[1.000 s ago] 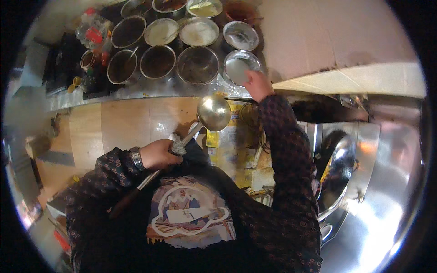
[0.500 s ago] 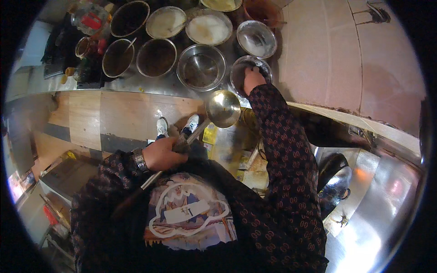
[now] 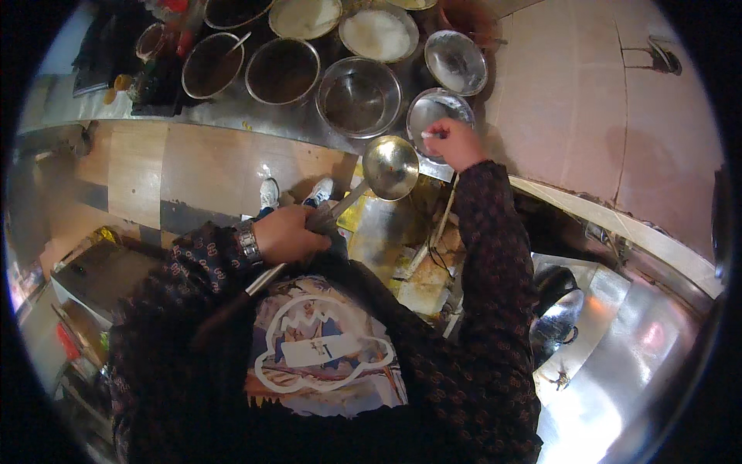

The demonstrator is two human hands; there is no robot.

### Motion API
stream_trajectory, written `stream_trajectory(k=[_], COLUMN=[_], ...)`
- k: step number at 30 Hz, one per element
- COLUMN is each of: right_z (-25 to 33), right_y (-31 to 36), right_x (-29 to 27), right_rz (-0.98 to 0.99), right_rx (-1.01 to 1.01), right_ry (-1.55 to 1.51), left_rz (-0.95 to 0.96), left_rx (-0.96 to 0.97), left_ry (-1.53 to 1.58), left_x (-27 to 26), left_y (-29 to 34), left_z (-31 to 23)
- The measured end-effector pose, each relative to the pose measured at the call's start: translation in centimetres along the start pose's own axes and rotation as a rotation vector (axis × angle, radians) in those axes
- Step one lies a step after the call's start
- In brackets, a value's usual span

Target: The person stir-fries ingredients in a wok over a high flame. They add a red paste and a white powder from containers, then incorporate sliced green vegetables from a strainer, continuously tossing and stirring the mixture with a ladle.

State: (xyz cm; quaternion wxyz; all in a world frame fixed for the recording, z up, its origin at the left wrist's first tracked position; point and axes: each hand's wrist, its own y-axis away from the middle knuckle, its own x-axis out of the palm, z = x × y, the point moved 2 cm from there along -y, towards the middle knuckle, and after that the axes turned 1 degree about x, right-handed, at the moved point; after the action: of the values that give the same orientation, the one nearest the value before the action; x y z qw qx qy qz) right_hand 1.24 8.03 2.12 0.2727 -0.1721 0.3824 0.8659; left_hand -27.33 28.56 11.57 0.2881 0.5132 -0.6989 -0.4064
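My left hand [image 3: 290, 236] is closed round the handle of a long metal ladle [image 3: 390, 168]. The ladle's round bowl tilts up in front of me and looks bare inside. Over the near right edge of a small metal bowl [image 3: 430, 110], my right hand [image 3: 461, 145] holds its fingertips pinched together. A bit of white powder seems to show between them, though it is small and blurred. A whitish layer covers the inside of that bowl. Just behind it stands another metal bowl [image 3: 456, 60] with white powder.
Several more bowls fill the metal counter [image 3: 255, 122], among them a wide metal bowl [image 3: 359, 97] and a bowl of white grains [image 3: 379, 35]. A tiled wall [image 3: 556, 93] rises at the right. A dark wok [image 3: 558, 315] sits on the steel surface at lower right.
My right hand has lifted out of the small bowl and drawn back toward me, fingers pinched. The ladle stays in my left hand. The view has shifted slightly.
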Motion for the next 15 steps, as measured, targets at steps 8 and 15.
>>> stream_trajectory(k=[8,15], right_z=[5.2,4.6], right_y=[10.3,10.6], right_x=[1.3,-0.5], right_rz=[0.001,0.051], right_rx=[-0.193,-0.166], right_ry=[0.002,-0.211], left_rz=[0.07,0.002], left_rx=[0.014,0.108], left_ry=[-0.047,-0.121], left_x=[-0.1,-0.2], left_y=[0.0,0.1], left_z=[0.0,0.5])
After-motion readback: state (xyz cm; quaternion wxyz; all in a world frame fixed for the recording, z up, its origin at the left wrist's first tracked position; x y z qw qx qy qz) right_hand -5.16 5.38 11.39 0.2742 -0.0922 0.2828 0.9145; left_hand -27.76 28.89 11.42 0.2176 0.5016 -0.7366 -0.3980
